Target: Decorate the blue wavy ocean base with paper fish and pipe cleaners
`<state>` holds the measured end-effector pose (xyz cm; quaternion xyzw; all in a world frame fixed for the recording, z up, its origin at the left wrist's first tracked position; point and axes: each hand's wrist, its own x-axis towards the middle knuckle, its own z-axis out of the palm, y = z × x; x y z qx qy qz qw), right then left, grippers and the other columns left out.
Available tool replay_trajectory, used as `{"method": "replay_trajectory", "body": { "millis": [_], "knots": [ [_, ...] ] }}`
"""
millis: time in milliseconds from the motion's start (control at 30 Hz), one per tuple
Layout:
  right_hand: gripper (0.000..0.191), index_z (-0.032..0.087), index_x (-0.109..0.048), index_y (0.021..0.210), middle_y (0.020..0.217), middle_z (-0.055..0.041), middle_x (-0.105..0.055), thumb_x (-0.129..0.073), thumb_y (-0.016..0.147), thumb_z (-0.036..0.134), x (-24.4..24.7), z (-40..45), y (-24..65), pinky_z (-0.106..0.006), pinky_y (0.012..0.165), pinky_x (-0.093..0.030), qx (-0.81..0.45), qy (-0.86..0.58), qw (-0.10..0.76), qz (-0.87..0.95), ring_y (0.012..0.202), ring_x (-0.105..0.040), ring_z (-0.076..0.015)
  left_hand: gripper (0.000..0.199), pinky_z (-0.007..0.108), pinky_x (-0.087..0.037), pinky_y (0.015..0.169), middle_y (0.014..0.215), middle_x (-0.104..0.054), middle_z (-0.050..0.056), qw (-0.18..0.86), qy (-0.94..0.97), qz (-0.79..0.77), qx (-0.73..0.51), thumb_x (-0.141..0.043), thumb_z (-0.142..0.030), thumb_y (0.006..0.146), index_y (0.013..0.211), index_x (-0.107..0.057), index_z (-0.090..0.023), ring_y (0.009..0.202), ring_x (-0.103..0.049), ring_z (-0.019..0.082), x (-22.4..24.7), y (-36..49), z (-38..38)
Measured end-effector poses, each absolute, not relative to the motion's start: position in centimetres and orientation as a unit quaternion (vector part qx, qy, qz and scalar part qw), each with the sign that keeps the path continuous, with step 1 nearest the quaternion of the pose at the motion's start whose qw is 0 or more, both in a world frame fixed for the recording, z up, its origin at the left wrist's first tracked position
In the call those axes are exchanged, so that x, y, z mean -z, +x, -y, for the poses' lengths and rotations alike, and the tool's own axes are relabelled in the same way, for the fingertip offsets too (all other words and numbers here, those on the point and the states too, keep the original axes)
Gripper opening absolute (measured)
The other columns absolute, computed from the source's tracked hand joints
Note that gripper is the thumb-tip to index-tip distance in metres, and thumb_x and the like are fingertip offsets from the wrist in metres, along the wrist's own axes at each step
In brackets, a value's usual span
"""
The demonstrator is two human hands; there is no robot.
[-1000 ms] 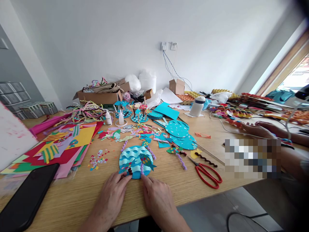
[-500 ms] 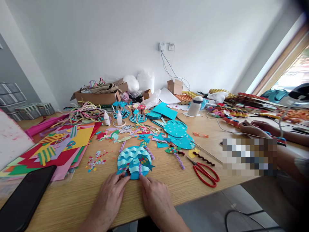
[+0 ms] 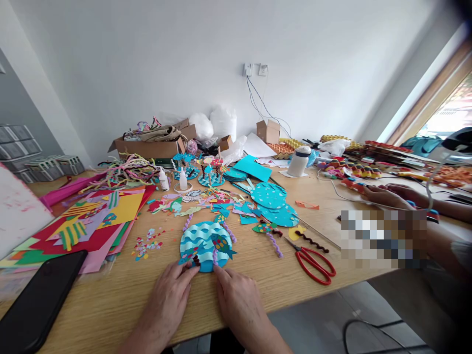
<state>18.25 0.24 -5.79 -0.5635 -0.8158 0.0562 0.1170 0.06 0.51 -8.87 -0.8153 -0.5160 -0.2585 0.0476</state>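
Observation:
A round blue paper disc (image 3: 195, 235) with pale wavy strips lies near the table's front edge. Paper fish (image 3: 221, 244) and fuzzy purple and brown stems stand on or around it. My left hand (image 3: 170, 295) touches its lower left rim, fingers closed beside a brown stem (image 3: 196, 260). At the lower right rim, the fingertips of my right hand (image 3: 238, 297) are pressed at the base of a purple stem (image 3: 215, 255). To the right lie another fish with stems (image 3: 266, 227) and red-handled scissors (image 3: 315, 265).
A black phone (image 3: 44, 300) and stacked coloured paper (image 3: 125, 211) are on the left. Glue bottles (image 3: 183, 179), paper scraps and blue discs (image 3: 268, 195) lie behind. Another person's hands (image 3: 385, 196) work at the right, near a white cable.
The view has shifted very slightly. The other person's hands have moved a little to the left; my hands stay at the disc's rim.

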Motion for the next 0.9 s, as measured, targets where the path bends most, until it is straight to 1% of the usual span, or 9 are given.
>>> {"method": "replay_trajectory", "body": {
  "millis": [300,433,667,900],
  "knots": [
    [0.028,0.023,-0.058,0.103,0.083,-0.0026,-0.068,-0.042,0.083,0.013,5.8,-0.2,18.2,-0.021,0.053,-0.034,-0.064,-0.566,0.12,0.813,0.072,-0.065,-0.0143,0.038,0.04,-0.052,0.082,0.103,-0.064,0.006,0.032,-0.812,0.517,0.27,-0.042,-0.008,0.076,0.104,-0.063,-0.025,0.094,-0.061,0.022,8.6,0.2,-0.3],
    [0.029,0.022,-0.057,0.105,0.085,-0.0039,-0.069,-0.042,0.082,0.012,5.9,-0.2,18.3,-0.021,0.054,-0.034,-0.067,-0.563,0.119,0.815,0.072,-0.065,-0.0154,0.039,0.039,-0.052,0.08,0.102,-0.064,0.008,0.026,-0.82,0.511,0.257,-0.042,-0.007,0.075,0.105,-0.063,-0.023,0.094,-0.061,0.022,8.2,0.2,-0.4],
    [0.03,0.023,-0.057,0.105,0.086,-0.0033,-0.07,-0.044,0.081,0.012,5.0,-0.4,18.1,-0.022,0.052,-0.035,-0.073,-0.572,0.085,0.813,0.07,-0.066,-0.0165,0.039,0.036,-0.052,0.081,0.104,-0.063,0.007,-0.002,-0.832,0.504,0.231,-0.041,-0.006,0.075,0.103,-0.063,-0.022,0.094,-0.061,0.02,7.0,0.2,-0.7],
    [0.029,0.024,-0.057,0.106,0.087,-0.0027,-0.07,-0.043,0.083,0.015,4.8,-0.3,18.2,-0.023,0.051,-0.036,-0.074,-0.575,0.079,0.811,0.071,-0.066,-0.016,0.039,0.037,-0.052,0.081,0.103,-0.063,0.007,0.0,-0.834,0.501,0.23,-0.042,-0.006,0.074,0.102,-0.064,-0.022,0.093,-0.061,0.021,6.7,0.3,-0.7]
  ]
}}
